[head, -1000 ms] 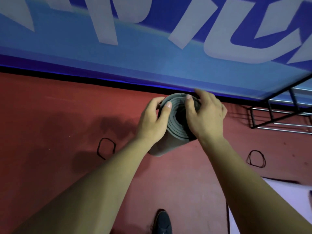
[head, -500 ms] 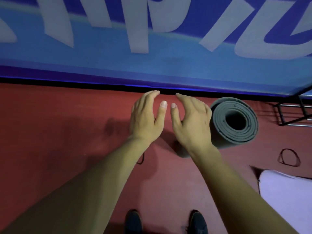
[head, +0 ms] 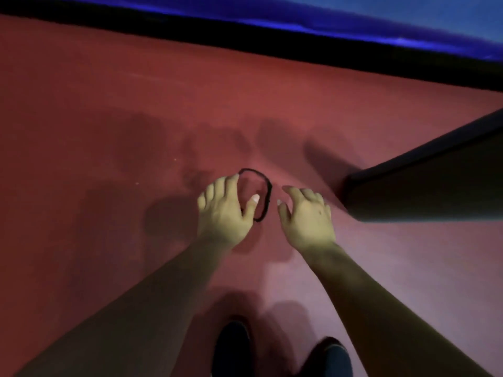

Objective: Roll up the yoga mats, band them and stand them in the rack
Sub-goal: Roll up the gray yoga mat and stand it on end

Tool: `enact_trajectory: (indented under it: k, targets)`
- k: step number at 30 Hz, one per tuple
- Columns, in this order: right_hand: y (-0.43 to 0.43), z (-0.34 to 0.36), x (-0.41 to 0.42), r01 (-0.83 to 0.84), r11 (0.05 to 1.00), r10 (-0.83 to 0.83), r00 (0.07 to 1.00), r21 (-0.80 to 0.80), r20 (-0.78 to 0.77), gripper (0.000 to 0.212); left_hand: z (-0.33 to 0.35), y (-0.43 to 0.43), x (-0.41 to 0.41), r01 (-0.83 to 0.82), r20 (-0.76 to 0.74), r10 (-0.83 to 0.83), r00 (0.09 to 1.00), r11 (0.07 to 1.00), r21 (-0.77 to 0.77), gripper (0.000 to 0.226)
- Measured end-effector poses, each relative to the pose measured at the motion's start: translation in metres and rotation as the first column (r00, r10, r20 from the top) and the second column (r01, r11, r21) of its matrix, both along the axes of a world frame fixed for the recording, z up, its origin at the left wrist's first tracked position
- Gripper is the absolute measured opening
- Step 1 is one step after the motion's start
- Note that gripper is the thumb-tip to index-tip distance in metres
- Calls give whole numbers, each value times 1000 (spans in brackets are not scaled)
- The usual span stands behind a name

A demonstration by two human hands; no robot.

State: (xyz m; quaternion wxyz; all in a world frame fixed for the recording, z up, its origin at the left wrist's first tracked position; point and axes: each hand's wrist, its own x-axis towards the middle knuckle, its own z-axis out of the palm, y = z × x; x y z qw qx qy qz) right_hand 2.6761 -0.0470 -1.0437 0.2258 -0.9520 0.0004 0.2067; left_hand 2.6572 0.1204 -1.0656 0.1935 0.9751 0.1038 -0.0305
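Note:
A black elastic band (head: 268,190) lies as a loop on the red floor (head: 109,118). My left hand (head: 221,210) reaches down over the band's left side; the index fingertip touches the loop and the thumb sits inside it. Whether the fingers pinch the band is not clear. My right hand (head: 306,216) hovers just right of the band with its fingers spread, holding nothing. At the right edge a dark grey shape (head: 424,183), seemingly the rolled yoga mat, juts into view. No rack is in sight.
A black skirting strip (head: 272,39) and a blue wall banner (head: 408,17) run along the top. My two dark shoes (head: 234,346) (head: 330,357) stand at the bottom edge.
Both hands let go of the rolled mat, which stayed standing to the right. The view dropped toward the floor, and both hands moved down to the black band.

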Motion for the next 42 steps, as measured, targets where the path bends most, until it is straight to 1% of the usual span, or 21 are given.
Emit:
enact_trajectory:
  k: [2,4,6,8,9,11,13,14,15,17,19,22,24,26,29,33,35,38,40,42]
  targets:
    - [8,-51,3,-9,999,11,998,35,-66,41,-59,8,-1,-38,-80,39,996,999,4,63]
    - [16,-95,10,22,997,-14,992,68,-123,42,-106,11,3,-117,-177,107,978,992,-43,66]
    - [26,-133,20,72,994,-61,988,78,-139,47,-143,13,10,-235,-220,210,953,968,-92,73]
    - [35,-162,31,131,989,-121,984,72,-128,52,-169,14,20,-353,-239,314,919,925,-142,74]
    - [39,-174,36,141,988,-135,985,54,-112,51,-178,14,25,-397,-232,358,904,906,-148,69]
    - [44,-189,44,152,988,-150,986,22,-75,36,-190,14,34,-434,-207,406,890,894,-112,51]
    - [45,-190,49,205,977,-202,978,64,-49,21,-191,11,40,-455,-210,428,879,885,-99,34]
    - [44,-184,49,248,962,-243,969,111,-52,18,-188,10,40,-473,-210,440,873,869,-144,29]
    - [42,-173,48,289,945,-282,957,153,-61,15,-180,9,41,-478,-194,441,876,846,-237,26]
    - [36,-140,44,341,914,-330,940,219,-85,12,-150,5,40,-413,-122,404,907,790,-452,22]
    - [28,-100,36,338,898,-337,940,282,-53,14,-102,0,39,-320,-70,338,939,775,-545,24]
    - [14,-24,29,286,887,-324,945,363,48,48,-14,-10,43,-166,-31,193,981,742,-649,20]
    - [6,33,29,269,880,-315,947,391,57,55,48,-11,50,-69,4,99,995,712,-699,18]
    - [-4,90,30,232,876,-290,954,422,77,54,109,-10,60,60,69,-18,997,726,-685,15]
    - [-17,171,34,107,902,-219,948,417,230,53,202,-13,80,252,163,-193,968,749,-613,11]
    - [-34,265,41,50,927,-191,916,372,352,51,304,-34,98,440,301,-324,897,721,-535,8]
    - [-47,304,36,39,898,-235,885,439,403,43,341,-54,100,486,359,-338,870,706,-515,10]
    - [-74,349,20,95,814,-365,851,574,377,33,377,-92,93,503,440,-290,850,697,-511,13]
    - [-98,365,5,114,788,-426,810,606,402,19,391,-122,84,504,485,-251,838,696,-511,12]
    - [-125,372,-9,141,780,-466,782,610,415,11,397,-152,72,504,512,-225,829,699,-507,12]
